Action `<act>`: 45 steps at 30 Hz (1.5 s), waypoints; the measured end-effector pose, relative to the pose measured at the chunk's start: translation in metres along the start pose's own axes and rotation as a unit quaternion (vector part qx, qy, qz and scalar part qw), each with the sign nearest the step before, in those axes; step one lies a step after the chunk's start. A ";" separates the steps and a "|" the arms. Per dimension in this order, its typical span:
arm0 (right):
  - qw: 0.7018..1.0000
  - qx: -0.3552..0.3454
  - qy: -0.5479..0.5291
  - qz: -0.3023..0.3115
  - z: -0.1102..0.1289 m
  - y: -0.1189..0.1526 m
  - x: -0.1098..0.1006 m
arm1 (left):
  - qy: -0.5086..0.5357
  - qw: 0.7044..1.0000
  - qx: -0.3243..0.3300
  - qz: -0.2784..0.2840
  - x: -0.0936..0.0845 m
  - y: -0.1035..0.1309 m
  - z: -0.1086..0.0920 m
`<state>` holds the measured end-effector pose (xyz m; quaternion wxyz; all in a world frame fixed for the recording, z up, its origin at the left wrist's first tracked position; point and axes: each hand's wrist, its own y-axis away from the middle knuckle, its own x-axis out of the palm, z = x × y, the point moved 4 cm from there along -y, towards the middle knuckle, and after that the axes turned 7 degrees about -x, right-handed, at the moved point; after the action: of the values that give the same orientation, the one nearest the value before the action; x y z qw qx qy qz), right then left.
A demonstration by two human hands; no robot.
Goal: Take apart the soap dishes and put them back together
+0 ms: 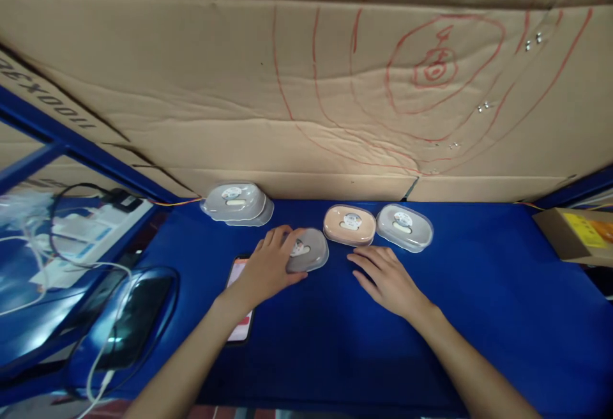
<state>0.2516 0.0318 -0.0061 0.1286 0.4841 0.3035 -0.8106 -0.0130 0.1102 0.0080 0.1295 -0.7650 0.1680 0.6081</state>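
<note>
The head view puts the grey container (313, 251) to the left of the peach container (352, 227) and slightly nearer to you, so close that you cannot tell whether the two touch. It lies flat under your left hand (272, 259). Judging by its glossy lid, expect it to be light, stiff and rather slick, perhaps prone to crack if squeezed hard; take it across its narrow width, low on the side walls, not by the lid alone.

Your left hand clasps its left end from above, fingers bent over the far side and thumb along the near edge; how hard you press does not show. Your right hand (387, 278) is bare and loosely spread, palm down, fingertips just on the near side of the peach container.

Just right of that peach container lies a second grey container (416, 230). Well to its left are a clear-lidded stack (256, 207) and, nearer you, a phone (242, 331), all on the blue surface (311, 349). Behind it stands a cardboard panel (191, 80).
</note>
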 end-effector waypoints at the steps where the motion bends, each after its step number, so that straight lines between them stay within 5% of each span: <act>1: 1.000 0.012 -0.002 0.003 -0.004 0.000 0.001 | 0.005 1.000 0.008 0.007 0.002 0.008 -0.006; 7: 0.998 0.045 -0.040 0.032 0.005 0.000 -0.009 | 0.066 0.995 0.042 0.059 0.022 0.052 -0.048; 11: 0.969 0.005 -0.203 0.139 0.040 -0.001 -0.007 | 0.164 0.979 0.061 0.108 0.035 0.076 -0.070; 16: 0.937 0.007 -0.272 0.219 0.051 0.008 -0.001 | 0.223 0.967 0.059 0.112 0.030 0.092 -0.068; 23: 0.950 0.049 -0.213 0.223 0.039 0.015 -0.004 | 0.096 0.994 0.007 -0.043 -0.008 0.041 -0.009; 28: 0.943 0.058 -0.216 0.248 0.042 0.014 0.001 | 0.040 0.999 -0.005 -0.009 0.002 -0.010 0.022; 31: 0.947 0.058 -0.214 0.233 0.040 0.011 -0.002 | 0.038 0.999 -0.006 0.011 0.011 -0.018 0.025; 36: 0.933 0.035 -0.268 0.237 0.040 0.015 -0.008 | 0.072 0.997 0.030 -0.001 -0.004 0.026 -0.009; 40: 0.923 0.031 -0.273 0.269 0.045 0.024 -0.002 | 0.146 0.966 0.120 0.177 0.015 0.084 -0.058; 45: 0.932 0.054 -0.243 0.265 0.046 0.025 0.001 | 0.237 0.960 0.004 0.147 0.046 0.108 -0.067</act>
<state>0.2312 -0.0162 -0.0001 0.3824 0.3417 0.0795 -0.8548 0.0116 -0.0193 -0.0207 -0.0013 -0.8537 0.3069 0.4208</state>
